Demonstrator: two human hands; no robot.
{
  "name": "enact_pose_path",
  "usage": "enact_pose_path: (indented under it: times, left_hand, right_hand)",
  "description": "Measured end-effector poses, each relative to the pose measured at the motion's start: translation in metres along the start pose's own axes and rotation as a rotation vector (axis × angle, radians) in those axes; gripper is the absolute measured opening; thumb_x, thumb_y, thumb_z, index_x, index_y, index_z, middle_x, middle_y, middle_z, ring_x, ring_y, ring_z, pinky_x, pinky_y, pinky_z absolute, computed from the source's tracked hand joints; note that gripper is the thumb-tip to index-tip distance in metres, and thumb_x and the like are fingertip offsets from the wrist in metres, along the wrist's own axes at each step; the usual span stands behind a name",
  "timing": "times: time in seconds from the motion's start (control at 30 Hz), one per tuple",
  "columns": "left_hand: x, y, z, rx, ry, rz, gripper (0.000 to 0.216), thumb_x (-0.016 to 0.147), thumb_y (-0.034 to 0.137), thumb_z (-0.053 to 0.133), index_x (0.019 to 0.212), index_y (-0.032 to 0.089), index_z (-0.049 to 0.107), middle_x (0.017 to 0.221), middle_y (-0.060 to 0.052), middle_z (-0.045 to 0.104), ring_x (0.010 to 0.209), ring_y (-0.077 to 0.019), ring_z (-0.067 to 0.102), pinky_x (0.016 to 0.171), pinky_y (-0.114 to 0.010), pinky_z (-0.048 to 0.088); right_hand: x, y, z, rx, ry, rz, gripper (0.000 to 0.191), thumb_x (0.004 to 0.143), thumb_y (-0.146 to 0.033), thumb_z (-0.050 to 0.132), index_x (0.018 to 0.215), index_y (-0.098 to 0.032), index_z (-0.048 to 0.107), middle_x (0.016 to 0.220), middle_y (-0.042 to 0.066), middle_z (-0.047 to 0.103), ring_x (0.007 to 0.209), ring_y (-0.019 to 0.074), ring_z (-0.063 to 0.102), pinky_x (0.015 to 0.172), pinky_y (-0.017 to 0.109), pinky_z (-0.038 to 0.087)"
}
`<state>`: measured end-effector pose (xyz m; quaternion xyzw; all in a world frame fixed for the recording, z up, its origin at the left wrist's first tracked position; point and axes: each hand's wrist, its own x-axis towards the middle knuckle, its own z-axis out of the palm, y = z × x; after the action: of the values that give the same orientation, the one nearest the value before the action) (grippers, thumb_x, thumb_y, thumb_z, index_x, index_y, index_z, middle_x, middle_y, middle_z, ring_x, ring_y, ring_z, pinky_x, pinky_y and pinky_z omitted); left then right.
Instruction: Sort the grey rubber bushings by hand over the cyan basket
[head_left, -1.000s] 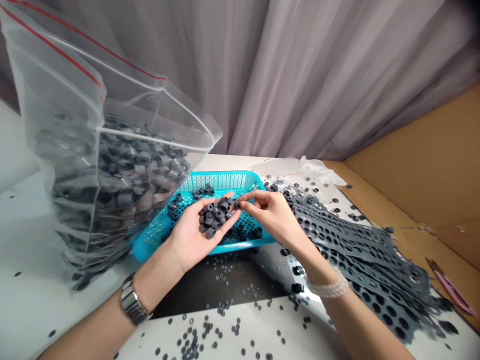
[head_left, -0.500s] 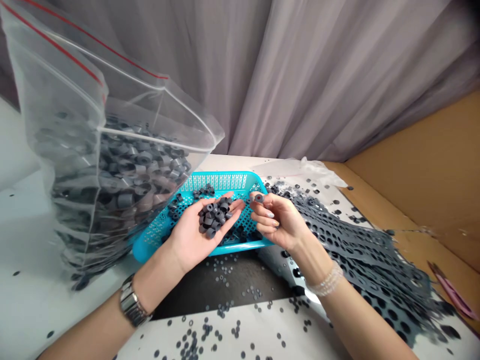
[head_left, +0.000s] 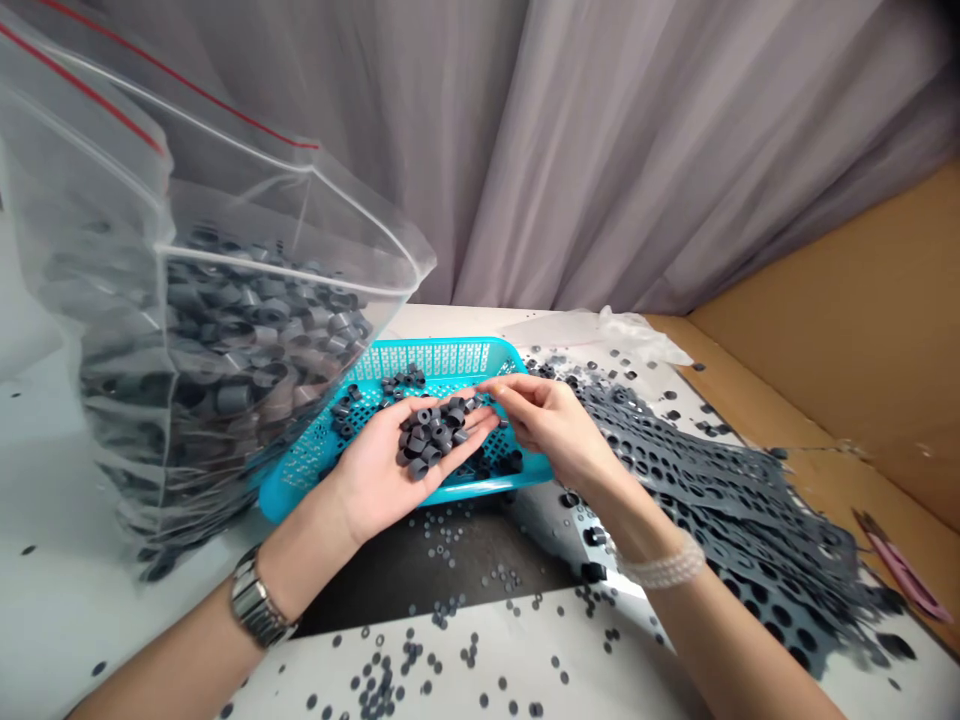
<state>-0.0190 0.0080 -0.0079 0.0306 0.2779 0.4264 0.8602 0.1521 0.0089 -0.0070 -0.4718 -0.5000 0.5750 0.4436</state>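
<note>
My left hand [head_left: 394, 465] is palm up over a turquoise plastic basket [head_left: 457, 492], carrying a heap of small dark grey rubber rings [head_left: 435, 435]. Its fingers stretch to the right under the heap. At those fingertips is my right hand [head_left: 551, 415], thumb and index finger pinched together; whatever may be between them is hidden. More grey rings [head_left: 409, 376] lie inside the basket. To the left stands a large clear zip bag [head_left: 127, 330], its top open, filled with many similar rings.
Perforated dark grey rubber sheets [head_left: 697, 485] are piled at the right. Small punched discs [head_left: 382, 690] are scattered across the white table. Pink-handled snips [head_left: 904, 570] lie at the far right, beside a cardboard wall [head_left: 847, 340]. Crumpled clear plastic [head_left: 641, 337] rests behind; a grey curtain [head_left: 600, 150] hangs beyond.
My right hand has moved left and turned over, its fingertips now meeting those of my left hand. The ring it held is no longer visible in its pinch. The view shifted slightly.
</note>
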Motion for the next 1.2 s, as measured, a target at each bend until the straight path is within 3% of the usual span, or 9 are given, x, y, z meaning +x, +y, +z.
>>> enact_pose_path:
  times: [0.1, 0.23, 0.33, 0.63, 0.87, 1.0, 1.2]
  left_hand:
    - [0.001, 0.000, 0.000, 0.011, 0.020, 0.025, 0.037, 0.081, 0.009, 0.043, 0.116, 0.006, 0.055, 0.109, -0.019, 0.065, 0.106, -0.0275, 0.060, 0.091, -0.040, 0.051]
    - [0.001, 0.001, -0.001, 0.046, 0.040, 0.037, 0.036, 0.081, 0.009, 0.045, 0.115, 0.007, 0.056, 0.102, -0.015, 0.068, 0.097, -0.0236, 0.064, 0.092, -0.040, 0.050]
    - [-0.001, 0.001, -0.002, 0.067, 0.047, 0.035, 0.038, 0.081, 0.011, 0.046, 0.118, 0.007, 0.055, 0.110, -0.016, 0.065, 0.096, -0.0227, 0.064, 0.092, -0.041, 0.049]
    - [-0.001, -0.003, -0.001, 0.021, 0.026, 0.032, 0.039, 0.081, 0.009, 0.046, 0.119, 0.006, 0.054, 0.105, -0.014, 0.067, 0.100, -0.0238, 0.063, 0.094, -0.041, 0.048]
    - [-0.003, -0.001, 0.005, -0.032, 0.066, 0.121, 0.044, 0.081, 0.008, 0.044, 0.124, 0.004, 0.050, 0.113, -0.019, 0.063, 0.106, -0.0279, 0.060, 0.087, -0.039, 0.053]
    - [0.000, 0.000, 0.000, -0.044, 0.032, 0.111, 0.045, 0.080, 0.009, 0.046, 0.124, 0.002, 0.049, 0.117, -0.021, 0.061, 0.109, -0.0301, 0.058, 0.088, -0.039, 0.053]
    - [0.001, 0.001, -0.003, -0.043, 0.025, 0.108, 0.043, 0.082, 0.010, 0.043, 0.123, 0.003, 0.050, 0.115, -0.021, 0.062, 0.109, -0.0292, 0.058, 0.088, -0.038, 0.053]
  right_hand:
    - [-0.003, 0.001, 0.002, -0.211, 0.057, -0.124, 0.021, 0.076, -0.035, 0.063, 0.086, -0.016, 0.067, 0.057, -0.002, 0.052, 0.043, 0.0061, 0.026, 0.040, 0.022, 0.017]
    - [-0.008, -0.002, 0.007, -0.517, 0.180, -0.281, 0.013, 0.074, -0.029, 0.066, 0.079, -0.018, 0.069, 0.047, -0.007, 0.031, 0.046, 0.0081, 0.023, 0.045, 0.024, 0.019]
    - [-0.012, -0.006, 0.013, -0.703, 0.229, -0.352, 0.009, 0.074, -0.027, 0.065, 0.072, -0.018, 0.068, 0.047, -0.007, 0.030, 0.045, 0.0081, 0.025, 0.048, 0.026, 0.023]
    - [-0.010, -0.001, 0.014, -0.713, 0.245, -0.355, 0.014, 0.076, -0.023, 0.059, 0.072, -0.017, 0.071, 0.045, -0.005, 0.035, 0.044, 0.0084, 0.028, 0.048, 0.027, 0.023]
    - [-0.006, -0.003, 0.006, -0.447, 0.212, -0.186, 0.016, 0.075, -0.030, 0.063, 0.073, -0.015, 0.070, 0.046, -0.006, 0.029, 0.044, 0.0067, 0.022, 0.043, 0.025, 0.014]
    - [-0.005, -0.003, 0.005, -0.056, 0.068, -0.009, 0.015, 0.076, -0.031, 0.063, 0.075, -0.016, 0.064, 0.046, -0.009, 0.029, 0.040, 0.0048, 0.017, 0.039, 0.023, 0.010]
    - [-0.004, -0.005, 0.002, 0.435, -0.145, 0.158, 0.012, 0.075, -0.020, 0.061, 0.069, -0.018, 0.051, 0.048, -0.011, 0.020, 0.040, 0.0039, 0.008, 0.035, 0.017, 0.008]
